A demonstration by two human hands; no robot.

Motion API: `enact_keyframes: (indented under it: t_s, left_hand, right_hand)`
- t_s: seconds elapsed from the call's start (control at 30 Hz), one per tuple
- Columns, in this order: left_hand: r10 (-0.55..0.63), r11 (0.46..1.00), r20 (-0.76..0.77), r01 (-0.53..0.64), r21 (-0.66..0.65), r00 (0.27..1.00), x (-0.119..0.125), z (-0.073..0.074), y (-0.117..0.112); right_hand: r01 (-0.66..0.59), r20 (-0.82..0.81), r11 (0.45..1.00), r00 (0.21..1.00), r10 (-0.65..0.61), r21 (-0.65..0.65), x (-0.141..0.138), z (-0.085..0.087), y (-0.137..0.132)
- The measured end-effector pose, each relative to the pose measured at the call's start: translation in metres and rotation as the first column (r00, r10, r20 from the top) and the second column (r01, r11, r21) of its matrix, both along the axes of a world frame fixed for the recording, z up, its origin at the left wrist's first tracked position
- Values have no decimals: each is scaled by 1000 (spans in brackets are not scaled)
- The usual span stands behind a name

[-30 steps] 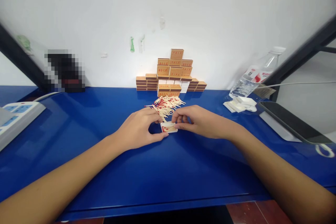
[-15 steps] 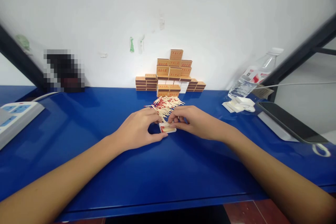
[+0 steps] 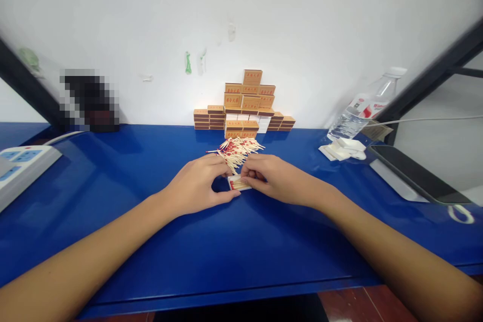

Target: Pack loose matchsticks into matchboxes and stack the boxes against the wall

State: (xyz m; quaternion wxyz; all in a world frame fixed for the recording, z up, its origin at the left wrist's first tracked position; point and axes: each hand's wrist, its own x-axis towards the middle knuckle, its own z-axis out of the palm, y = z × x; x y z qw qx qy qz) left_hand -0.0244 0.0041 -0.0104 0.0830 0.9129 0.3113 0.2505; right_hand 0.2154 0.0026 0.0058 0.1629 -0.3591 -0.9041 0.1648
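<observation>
between left hand [image 3: 202, 181] and right hand [image 3: 269, 176], tray [image 3: 246, 189] (matches [image 3: 236, 184] inside)

Looks like a plain indoor desk space; could be home or office, cannot tell which. Has a glossy blue tabletop [image 3: 226, 246] against a scuffed white wall [image 3: 151, 20], dark slanting frame posts [image 3: 30, 88] at both sides, a power strip [image 3: 41, 173], a phone [image 3: 418, 173], a water bottle [image 3: 358, 105] and reddish floor tiles [image 3: 354, 307] below.

Power strip [image 3: 28, 171] well left of the plastic water bottle [image 3: 363, 109]. Smartphone [image 3: 419, 174] front-right of bottle; white cable [image 3: 433, 119] running off right.
</observation>
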Motion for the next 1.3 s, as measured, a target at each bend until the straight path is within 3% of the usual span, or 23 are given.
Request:
enact_keyframes:
  t_s: [0.2,0.3,0.4,0.57,0.77,0.97,1.13,1.3]
  left_hand:
    - [-22,999,22,22,32,999,0,0,0]
    - [-47,996,93,40,75,994,1,2,-2]
    - [-64,990,182,40,132,981,1,5,-5]
    - [-34,999,37,33,41,999,2,3,-5]
    - [20,1000,12,-20,0,1000,0,0,-2]
    - [35,999,-6,-35,-29,999,-1,0,-1]
    - [61,997,-19,-61,-41,998,-1,1,-1]
    - [40,998,-21,-41,-53,999,0,1,-1]
  right_hand:
    - [1,-17,1000,1000,-1,-1,5,5,4]
    - [185,-21,980,983,-184,80,15,12,12]
    - [400,-21,912,916,-400,93,22,13,20]
    - [508,129,861,853,-505,19,14,0,20]
    - [447,201,895,876,-439,7,10,-8,18]
    - [374,190,928,910,-368,8,26,2,19]
    - [178,4,981,984,-178,-76,17,13,7]
    - [26,19,996,1000,-24,-83,-3,7,-4]
